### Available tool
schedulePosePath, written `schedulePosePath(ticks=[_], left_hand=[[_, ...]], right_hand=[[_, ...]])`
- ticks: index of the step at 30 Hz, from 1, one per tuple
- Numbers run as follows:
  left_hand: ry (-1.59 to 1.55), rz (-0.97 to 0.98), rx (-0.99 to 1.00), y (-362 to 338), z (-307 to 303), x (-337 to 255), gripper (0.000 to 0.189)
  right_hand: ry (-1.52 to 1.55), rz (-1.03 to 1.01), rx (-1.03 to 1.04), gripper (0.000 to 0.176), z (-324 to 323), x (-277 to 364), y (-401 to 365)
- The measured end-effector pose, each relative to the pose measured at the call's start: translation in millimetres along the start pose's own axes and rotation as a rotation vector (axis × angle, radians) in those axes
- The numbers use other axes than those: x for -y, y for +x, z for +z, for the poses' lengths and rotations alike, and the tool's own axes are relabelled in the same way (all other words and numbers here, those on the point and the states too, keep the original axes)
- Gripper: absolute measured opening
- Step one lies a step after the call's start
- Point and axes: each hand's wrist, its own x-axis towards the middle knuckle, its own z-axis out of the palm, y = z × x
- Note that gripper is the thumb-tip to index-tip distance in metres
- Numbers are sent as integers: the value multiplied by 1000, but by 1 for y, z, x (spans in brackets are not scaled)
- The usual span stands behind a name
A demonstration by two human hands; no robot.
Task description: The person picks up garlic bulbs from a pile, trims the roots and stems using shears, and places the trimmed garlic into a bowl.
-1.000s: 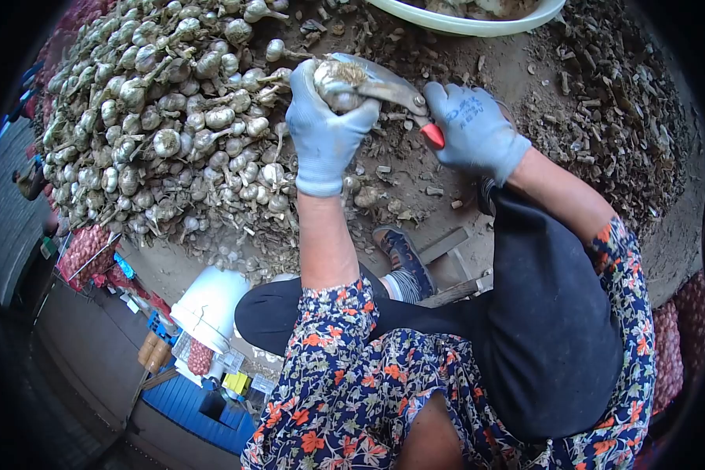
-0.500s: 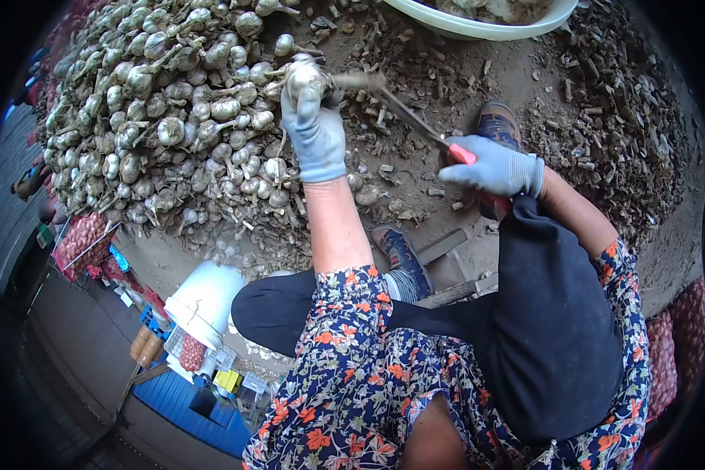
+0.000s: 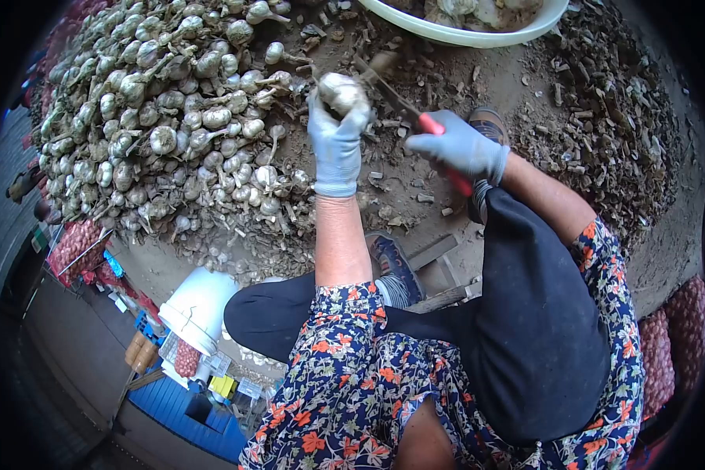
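Observation:
A pale garlic bulb (image 3: 341, 93) sits in the gloved fingers of my left hand (image 3: 337, 145), which is closed around its lower side. My right hand (image 3: 460, 146), also gloved, grips a red-handled knife (image 3: 395, 98). Its long, narrow blade points up and left, its far end just right of the bulb. Beside the blade is a small brown piece, smeared by motion. Left of my left hand lies a big heap of garlic bulbs (image 3: 163, 141) with stems on.
A pale basin (image 3: 462, 31) holding bulbs stands at the top. Cut stem pieces (image 3: 603, 133) litter the ground on the right. Lower left are a white bucket (image 3: 200, 301) and a red mesh sack (image 3: 78, 249); more filled sacks (image 3: 656, 364) stand at the right edge.
The long stem seen on the bulb no longer shows on it. My left hand has moved right and slightly down, turning the bulb; my right hand and the knife have shifted left.

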Motion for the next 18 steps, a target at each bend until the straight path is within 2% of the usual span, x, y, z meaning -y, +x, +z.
schedulePosePath(ticks=[1, 2, 3, 5, 7, 8, 9, 10, 11, 12, 13, 14, 15, 17, 18], left_hand=[[118, -23, 8, 1, 1, -2, 47], [78, -20, -83, 5, 6, -2, 52], [80, 0, -84, 9, 16, -12, 52], [3, 240, 92, 17, 50, -51, 59], [-125, 768, 408, 48, 69, -71, 78], [-5, 630, 314, 69, 65, -91, 73], [69, 492, 23, 76, 43, -90, 69], [286, 335, -339, 104, 20, -84, 63], [466, 204, -494, 139, -21, -62, 66], [973, 91, -543, 190, -99, -24, 69], [1376, -120, -477, 182, -92, -30, 71], [1619, -231, -386, 188, -102, -17, 73], [1781, -426, -230, 191, -100, -11, 72], [1789, -454, -193, 195, -99, -6, 59], [1788, -454, -195, 191, -99, -4, 59]], right_hand=[[27, 60, -42, 26, -4, -1, -2], [8, 9, -81, 26, 0, -5, -4], [-91, -22, -85, 27, -3, -20, -1], [-85, 132, -12, 28, -6, -23, -6], [-104, 160, -24, 31, -3, -31, -9], [-105, 157, -38, 31, -6, -30, -10], [-109, 147, -57, 32, -10, -27, -8], [-74, 151, -54, 30, -7, -21, -11], [-72, 149, -58, 30, -6, -20, -12], [-100, 142, -37, 31, -7, -20, -11], [-129, 137, -18, 32, -9, -20, -9], [-161, 197, 16, 34, -11, -20, -9], [-153, 210, 16, 34, -11, -22, -10], [-344, 127, -56, 35, -13, -22, -9], [-345, 127, -55, 35, -14, -19, -9]])
